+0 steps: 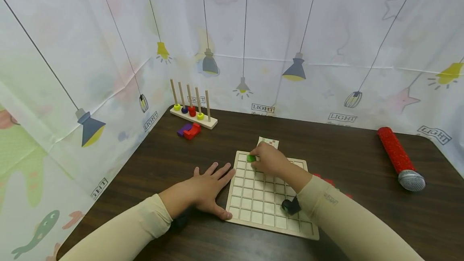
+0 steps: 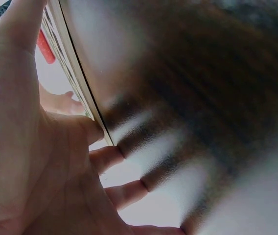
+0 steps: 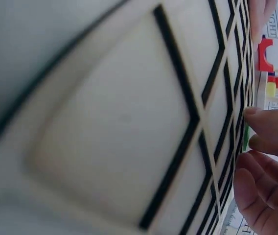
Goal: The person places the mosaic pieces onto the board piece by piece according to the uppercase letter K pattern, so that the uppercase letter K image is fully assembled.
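A light wooden grid board (image 1: 250, 204) lies on the dark table. My right hand (image 1: 270, 159) reaches over its far edge. Its thumb and forefinger pinch a small green square tile (image 1: 251, 158) at a cell of the far row, near the left corner; the tile (image 3: 246, 136) shows as a thin green strip between the fingers in the right wrist view. With fingers spread, my left hand (image 1: 210, 190) rests flat on the table, forefinger and thumb touching the board's left edge. In the left wrist view the left hand's fingertips (image 2: 131, 193) press on the tabletop.
A printed card (image 1: 269, 143) lies behind the board. Red pieces (image 1: 328, 181) show partly behind the right forearm. At the back left stands a peg stacker with coloured rings (image 1: 201, 121), before it red and purple blocks (image 1: 192, 131). A red microphone (image 1: 396, 152) lies at right.
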`<state>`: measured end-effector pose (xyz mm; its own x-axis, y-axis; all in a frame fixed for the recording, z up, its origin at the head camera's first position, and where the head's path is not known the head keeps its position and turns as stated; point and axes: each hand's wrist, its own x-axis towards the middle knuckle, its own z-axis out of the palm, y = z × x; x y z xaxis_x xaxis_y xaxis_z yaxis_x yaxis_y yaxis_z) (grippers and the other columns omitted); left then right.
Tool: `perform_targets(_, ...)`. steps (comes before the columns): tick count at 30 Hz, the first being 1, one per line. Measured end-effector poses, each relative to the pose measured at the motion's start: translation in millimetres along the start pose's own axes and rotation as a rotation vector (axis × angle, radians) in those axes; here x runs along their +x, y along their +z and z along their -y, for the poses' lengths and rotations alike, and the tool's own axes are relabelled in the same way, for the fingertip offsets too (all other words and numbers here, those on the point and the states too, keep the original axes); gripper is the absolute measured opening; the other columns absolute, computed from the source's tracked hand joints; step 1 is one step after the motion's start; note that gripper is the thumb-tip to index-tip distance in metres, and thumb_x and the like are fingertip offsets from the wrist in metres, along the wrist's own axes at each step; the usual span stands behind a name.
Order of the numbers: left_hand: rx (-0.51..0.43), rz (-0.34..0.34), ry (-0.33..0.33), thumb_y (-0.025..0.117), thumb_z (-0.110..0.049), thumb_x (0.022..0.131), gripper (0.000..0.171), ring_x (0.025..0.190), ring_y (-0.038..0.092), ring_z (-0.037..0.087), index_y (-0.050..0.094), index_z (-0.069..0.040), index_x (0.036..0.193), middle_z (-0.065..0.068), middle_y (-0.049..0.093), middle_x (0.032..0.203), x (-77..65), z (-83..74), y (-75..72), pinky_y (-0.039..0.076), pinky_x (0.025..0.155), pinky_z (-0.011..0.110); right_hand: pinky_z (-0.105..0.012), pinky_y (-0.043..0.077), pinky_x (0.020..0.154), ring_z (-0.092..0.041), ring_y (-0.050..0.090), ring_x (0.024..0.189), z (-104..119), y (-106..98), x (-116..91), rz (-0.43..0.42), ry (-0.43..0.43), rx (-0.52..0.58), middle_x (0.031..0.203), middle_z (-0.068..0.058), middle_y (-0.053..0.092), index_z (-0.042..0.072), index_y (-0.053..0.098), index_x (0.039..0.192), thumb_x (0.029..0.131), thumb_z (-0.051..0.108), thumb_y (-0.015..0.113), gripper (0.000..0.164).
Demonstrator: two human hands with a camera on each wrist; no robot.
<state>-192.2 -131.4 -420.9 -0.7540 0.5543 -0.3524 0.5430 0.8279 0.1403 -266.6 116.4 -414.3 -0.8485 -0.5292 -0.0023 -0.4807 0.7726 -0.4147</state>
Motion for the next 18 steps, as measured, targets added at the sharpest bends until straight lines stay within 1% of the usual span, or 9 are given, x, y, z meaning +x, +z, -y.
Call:
perform_targets(2,-0.001,-0.001,0.001,0.058,-0.093,0.068,0.129,0.155,0.003,0.034,0.003,-0.03,0.166,-0.003,-0.002,0.171,0.2,0.3,0.4,0.018,0.106,0.077,-0.043,0.053,0.083,-0.028,0.063,0.101,-2.4,-2.6,-4.7,0.011,-0.013,-0.003,0.118,-0.017,0.061,-0.003,0.071,0.124,0.095,0.012,0.074,0.032)
perform_targets(4,-0.005,0.0,0.005,0.058,-0.093,0.069,0.128,0.155,0.002,0.034,0.003,-0.03,0.166,-0.003,-0.002,0.171,0.8,0.4,0.9,0.018,0.106,0.078,-0.045,0.053,0.086,-0.033,0.063,0.105,-7.1,-6.5,-11.6,0.011,-0.02,0.0,0.125,-0.021,0.059,-0.004,0.067,0.13,0.096,0.013,0.073,0.038)
perform_targets(6,-0.01,0.002,0.008,0.059,-0.093,0.069,0.128,0.155,0.001,0.034,0.002,-0.03,0.166,-0.003,-0.003,0.171,1.1,-0.2,1.0,0.017,0.106,0.078,-0.049,0.051,0.092,-0.039,0.059,0.118,-13.5,-11.2,-19.6,0.004,-0.029,0.005,0.132,-0.024,0.056,-0.005,0.064,0.134,0.097,0.013,0.071,0.041)
perform_targets(9,-0.012,0.003,0.011,0.059,-0.092,0.07,0.128,0.155,0.001,0.034,0.001,-0.03,0.166,-0.002,-0.003,0.171,0.6,-1.1,0.6,0.016,0.106,0.078,-0.049,0.052,0.088,-0.038,0.061,0.112,-23.8,-19.1,-33.0,-0.005,-0.015,0.026,0.133,-0.025,0.055,-0.005,0.061,0.137,0.098,0.014,0.07,0.044)
perform_targets(11,-0.017,0.002,0.009,0.06,-0.091,0.07,0.128,0.155,0.001,0.035,0.002,-0.03,0.166,-0.002,-0.003,0.171,-0.4,-2.1,-0.3,0.015,0.106,0.078,-0.046,0.053,0.084,-0.033,0.062,0.106,-30.7,-24.5,-42.9,-0.01,0.003,0.037,0.13,-0.023,0.056,-0.004,0.06,0.138,0.099,0.015,0.069,0.045)
perform_targets(13,-0.023,0.003,0.009,0.061,-0.09,0.07,0.128,0.155,0.001,0.035,0.003,-0.029,0.166,-0.001,-0.002,0.171,-1.5,-3.1,-1.5,0.015,0.106,0.078,-0.041,0.052,0.076,-0.023,0.061,0.091,-36.5,-30.5,-53.8,-0.011,0.024,0.049,0.127,-0.021,0.056,-0.004,0.06,0.139,0.099,0.016,0.069,0.046)
perform_targets(15,-0.03,0.004,0.01,0.063,-0.089,0.071,0.127,0.154,0.001,0.036,0.004,-0.028,0.166,-0.001,-0.001,0.171,-2.6,-3.9,-2.5,0.015,0.105,0.079,-0.038,0.051,0.074,-0.019,0.058,0.088,-41.5,-37.0,-65.7,-0.015,0.038,0.049,0.126,-0.021,0.057,-0.004,0.059,0.14,0.099,0.017,0.07,0.048)
perform_targets(18,-0.034,0.002,0.013,0.063,-0.088,0.072,0.126,0.154,0.001,0.036,0.004,-0.028,0.166,0.0,-0.001,0.171,-3.3,-4.1,-2.7,0.015,0.105,0.079,-0.036,0.049,0.07,-0.016,0.056,0.084,-48.6,-47.1,-83.8,-0.018,0.056,0.049,0.125,-0.02,0.057,-0.005,0.059,0.139,0.097,0.018,0.072,0.05)
